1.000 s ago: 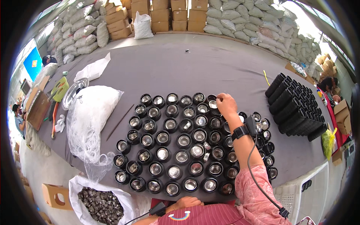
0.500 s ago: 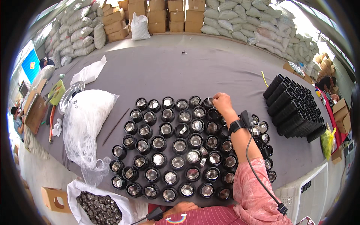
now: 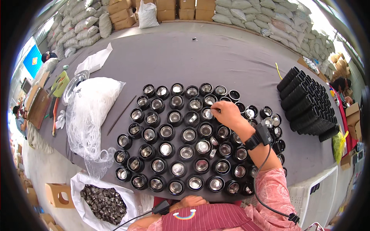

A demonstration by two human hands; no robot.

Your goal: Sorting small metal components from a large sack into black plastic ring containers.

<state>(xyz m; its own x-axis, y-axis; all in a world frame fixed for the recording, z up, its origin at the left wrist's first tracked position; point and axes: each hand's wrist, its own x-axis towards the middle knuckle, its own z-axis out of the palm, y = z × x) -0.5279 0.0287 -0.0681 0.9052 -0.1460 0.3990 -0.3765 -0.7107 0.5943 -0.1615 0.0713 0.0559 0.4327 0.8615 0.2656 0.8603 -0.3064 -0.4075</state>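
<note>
Rows of short black cylindrical cups [image 3: 167,131] stand upright on the grey-covered table, most with a shiny silver metal insert inside. My right hand [image 3: 230,115] reaches over the far part of the group, fingertips pinched together at the rim of one cup [image 3: 207,114]. Anything between those fingertips is hidden. One silver insert [image 3: 192,119] sits tilted in its cup, and two loose inserts [image 3: 212,141] lie on their sides between cups. My left hand [image 3: 192,201] is low at the table's near edge by my apron; its fingers are mostly hidden.
Left of the cups lie a thin dark rod [image 3: 121,115] and a large clear plastic bag [image 3: 94,104]. A white sack of metal pieces [image 3: 103,204] stands at the near left. Stacked black tubes [image 3: 304,102] are at the right. A cable runs along my right arm.
My right hand has come back from the far row toward me and slightly left, onto a nearer cup. The far-row cup it was at now shows a silver insert. The whole view has shifted slightly.
</note>
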